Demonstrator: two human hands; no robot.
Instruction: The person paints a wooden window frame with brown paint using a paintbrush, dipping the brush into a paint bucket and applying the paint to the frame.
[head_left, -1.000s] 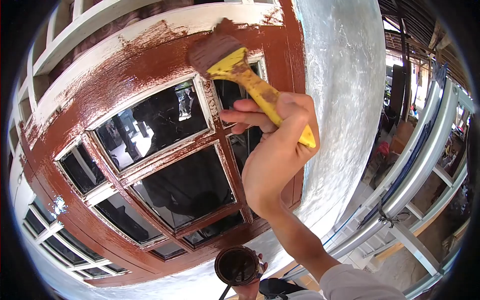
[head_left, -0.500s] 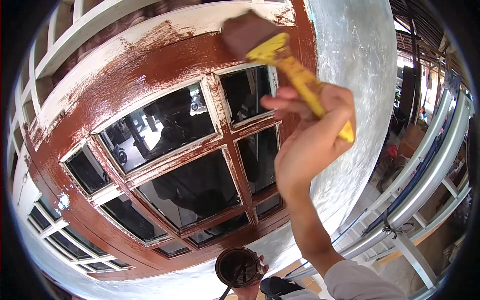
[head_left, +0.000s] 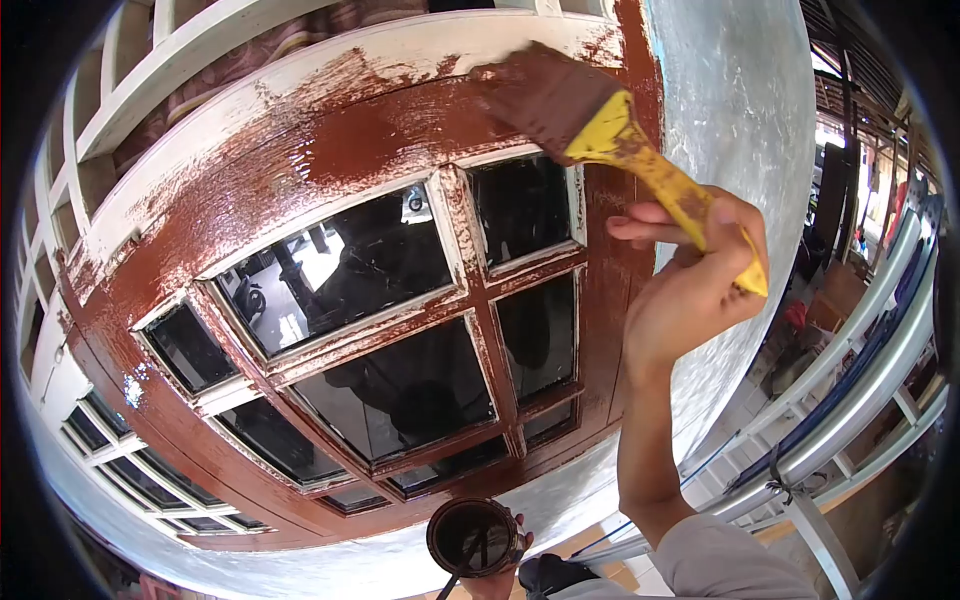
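Note:
My right hand (head_left: pixel 695 270) is closed around the yellow handle of a wide paintbrush (head_left: pixel 600 130). Its bristles, coated in brown paint, lie against the upper rail of a wooden window frame (head_left: pixel 370 135). That rail is partly reddish brown and wet, with white still showing along its top edge. Low in view, my left hand (head_left: pixel 500 583) grips a round paint can (head_left: pixel 470 540) from the side. Dark paint is inside the can, and a thin dark stick leans in it. Most of the left hand is hidden behind the can.
Dark glass panes (head_left: pixel 400 405) sit between the frame's bars. A white lattice (head_left: pixel 110 120) runs along the upper left. Right of the frame is a grey wall (head_left: pixel 735 130). Farther right, a metal ladder (head_left: pixel 850 440) and cluttered items stand under a roof.
My right hand and the paintbrush have moved right and slightly down in view. The window frame has also shifted a little rightward in view. The paint can stays nearly in place.

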